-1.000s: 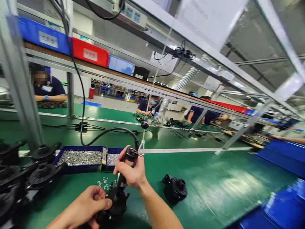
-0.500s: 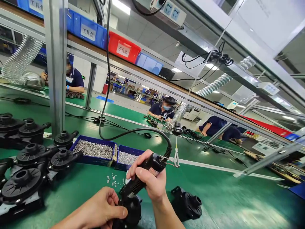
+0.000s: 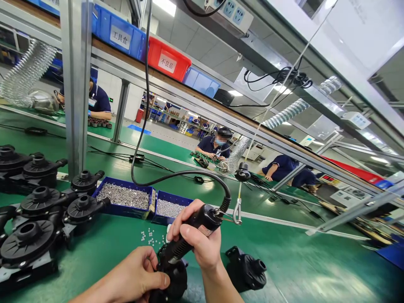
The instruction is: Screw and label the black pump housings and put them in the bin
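Observation:
My right hand [image 3: 200, 237] is wrapped round a black electric screwdriver [image 3: 205, 219], tilted with its nose down to the left. A black cord runs out of its top end. The tool's tip meets a black pump housing [image 3: 176, 280] low in the view; the exact contact point is hidden. With thumb and curled fingers, my left hand [image 3: 142, 273] grips this housing at its left side. Whether those fingers also pinch a small part cannot be made out. Another black pump [image 3: 248, 269] lies on the green bench right of my right forearm.
Several black pumps [image 3: 30, 242] crowd the left side. Behind my hands stand a blue bin of screws [image 3: 123, 198] and a blue bin of small nuts [image 3: 168, 208]. Loose nuts [image 3: 151, 237] lie scattered. A metal post [image 3: 75, 92] rises at left; a hanging hook [image 3: 237, 212] dangles near the tool. Co-workers sit opposite.
The view has shifted slightly. My hands keep nearly the same hold on the screwdriver and the pump, and the hanging hook has swung a little to the right.

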Demonstrator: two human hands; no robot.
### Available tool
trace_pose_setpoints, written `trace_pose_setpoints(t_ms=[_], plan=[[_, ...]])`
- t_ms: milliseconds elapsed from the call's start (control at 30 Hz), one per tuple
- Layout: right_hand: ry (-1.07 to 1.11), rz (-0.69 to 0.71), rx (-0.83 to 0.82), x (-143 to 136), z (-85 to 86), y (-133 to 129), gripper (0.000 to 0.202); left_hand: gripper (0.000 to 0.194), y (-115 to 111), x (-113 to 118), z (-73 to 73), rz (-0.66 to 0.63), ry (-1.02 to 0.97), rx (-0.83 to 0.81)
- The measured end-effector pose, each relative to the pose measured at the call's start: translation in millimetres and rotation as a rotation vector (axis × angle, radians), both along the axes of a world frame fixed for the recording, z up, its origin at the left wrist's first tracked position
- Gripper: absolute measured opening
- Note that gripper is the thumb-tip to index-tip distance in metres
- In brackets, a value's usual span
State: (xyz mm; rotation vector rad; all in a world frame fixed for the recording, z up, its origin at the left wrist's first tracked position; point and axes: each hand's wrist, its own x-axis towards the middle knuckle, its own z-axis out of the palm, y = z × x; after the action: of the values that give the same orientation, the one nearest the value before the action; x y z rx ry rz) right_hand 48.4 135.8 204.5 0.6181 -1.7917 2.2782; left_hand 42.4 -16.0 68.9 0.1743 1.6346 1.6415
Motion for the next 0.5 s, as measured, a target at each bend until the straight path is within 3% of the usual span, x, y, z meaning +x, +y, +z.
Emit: trace_pose_setpoints(t_ms=[67, 167, 200, 233, 267, 333, 400, 433, 500], plan=[[0.015, 0.102, 0.048, -6, -0.9, 3, 0.029, 0.045, 0, 0, 0.6, 0.007, 0.003, 0.022], [0.139, 0.520, 0.031, -15, -4.4, 5, 0.040, 0.045, 0, 0, 1.8, 0.017, 0.022, 0.046], [0.159, 0.599, 0.019, -17, -6.1, 4, 0.043, 0.045, 0, 0, 2.2, 0.018, 0.030, 0.051], [0.149, 0.594, 0.009, -17, -8.0, 2, 0.043, 0.044, 0, 0, 2.4, 0.015, 0.036, 0.053], [0.111, 0.500, 0.007, -16, -9.9, -1, 0.042, 0.043, 0, 0, 2.3, 0.012, 0.036, 0.055], [0.010, 0.181, 0.014, -12, -13.4, -8, 0.038, 0.042, 0, 0, 1.5, -0.001, 0.027, 0.052], [-0.008, 0.019, -0.003, -10, -15.7, -13, 0.036, 0.042, 0, 0, 0.0, -0.004, 0.022, 0.049], [0.005, 0.029, -0.016, -10, -16.2, -14, 0.038, 0.041, 0, 0, -0.8, -0.003, 0.025, 0.047], [0.007, 0.177, -0.049, -13, -15.9, -12, 0.045, 0.040, 0, 0, -2.1, -0.008, 0.031, 0.046]])
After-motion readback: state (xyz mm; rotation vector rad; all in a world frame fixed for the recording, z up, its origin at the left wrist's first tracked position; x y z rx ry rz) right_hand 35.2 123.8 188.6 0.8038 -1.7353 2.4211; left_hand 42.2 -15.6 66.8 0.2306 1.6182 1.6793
